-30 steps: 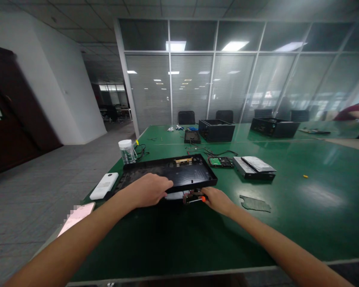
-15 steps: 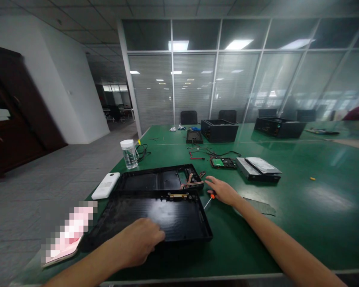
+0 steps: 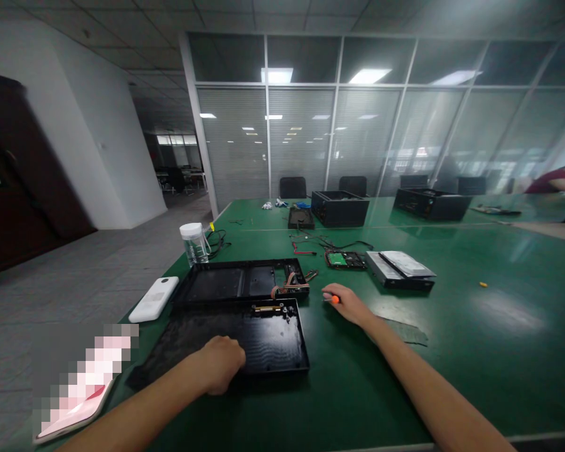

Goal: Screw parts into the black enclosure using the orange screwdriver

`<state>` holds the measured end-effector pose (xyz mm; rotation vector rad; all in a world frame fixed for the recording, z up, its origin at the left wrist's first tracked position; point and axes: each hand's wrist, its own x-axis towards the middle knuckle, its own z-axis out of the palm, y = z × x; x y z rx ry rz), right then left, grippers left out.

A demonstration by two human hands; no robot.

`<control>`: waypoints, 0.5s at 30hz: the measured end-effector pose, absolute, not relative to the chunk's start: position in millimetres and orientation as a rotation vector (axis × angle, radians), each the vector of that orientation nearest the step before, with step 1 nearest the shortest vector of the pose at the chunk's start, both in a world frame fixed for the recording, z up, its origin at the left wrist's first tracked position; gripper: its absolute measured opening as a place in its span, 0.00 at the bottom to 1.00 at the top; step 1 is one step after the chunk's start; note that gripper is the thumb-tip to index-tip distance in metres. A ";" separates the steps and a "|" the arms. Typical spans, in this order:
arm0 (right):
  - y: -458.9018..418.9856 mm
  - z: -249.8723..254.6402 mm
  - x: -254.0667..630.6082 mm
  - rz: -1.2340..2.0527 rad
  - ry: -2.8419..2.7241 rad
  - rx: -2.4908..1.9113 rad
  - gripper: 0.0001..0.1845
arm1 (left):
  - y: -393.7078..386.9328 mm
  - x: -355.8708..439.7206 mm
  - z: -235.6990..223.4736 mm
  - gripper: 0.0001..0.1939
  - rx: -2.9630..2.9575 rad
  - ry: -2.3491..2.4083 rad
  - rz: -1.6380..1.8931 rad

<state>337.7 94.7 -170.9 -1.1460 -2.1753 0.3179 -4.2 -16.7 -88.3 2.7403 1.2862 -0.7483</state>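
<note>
A shallow open black metal case (image 3: pixel 268 342) lies at the table's near edge. My left hand (image 3: pixel 223 363) is closed at its near rim, fingertips hidden. Small brass-coloured and silver fittings (image 3: pixel 268 309) sit along the far edge inside the case. Just beyond it is a second black frame (image 3: pixel 221 284) with striped ribbon wires (image 3: pixel 292 287) at its right end. My right hand (image 3: pixel 347 306) is closed round a screwdriver with an orange handle (image 3: pixel 336 299), to the right of the case and apart from it.
A white power bank (image 3: pixel 154 300), a partly blurred pink phone (image 3: pixel 91 402) and a water bottle (image 3: pixel 195 243) line the left side. Ahead are a hard drive (image 3: pixel 339 258), a silver drive unit (image 3: pixel 400 270) and black computer cases (image 3: pixel 339 208). A person (image 3: pixel 555 181) is far right.
The black case and my left hand have shifted left. My right hand has turned the screwdriver, whose shaft no longer points down at the case. The view has panned slightly.
</note>
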 end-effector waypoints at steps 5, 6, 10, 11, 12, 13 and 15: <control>90.9 -168.6 326.8 0.375 -2.205 -1.127 0.14 | 28.7 11.0 -73.7 0.19 2.704 1.039 -0.374; 90.4 -168.8 325.6 0.384 -2.203 -1.132 0.14 | 39.0 18.3 -76.8 0.18 2.776 0.991 -0.228; 88.7 -168.8 323.2 0.399 -2.197 -1.152 0.14 | 75.8 48.4 -105.3 0.14 3.144 0.753 0.122; 88.4 -168.0 323.1 0.396 -2.191 -1.152 0.14 | 83.1 53.7 -113.0 0.13 3.211 0.691 0.133; 88.2 -166.8 323.0 0.392 -2.186 -1.150 0.15 | 89.3 57.5 -119.7 0.11 3.262 0.638 0.131; 88.0 -165.3 322.5 0.385 -2.176 -1.153 0.15 | 94.5 60.0 -125.2 0.09 3.296 0.601 0.130; 86.5 -162.2 318.8 0.366 -2.148 -1.202 0.18 | 101.4 61.8 -132.9 0.06 3.324 0.578 0.162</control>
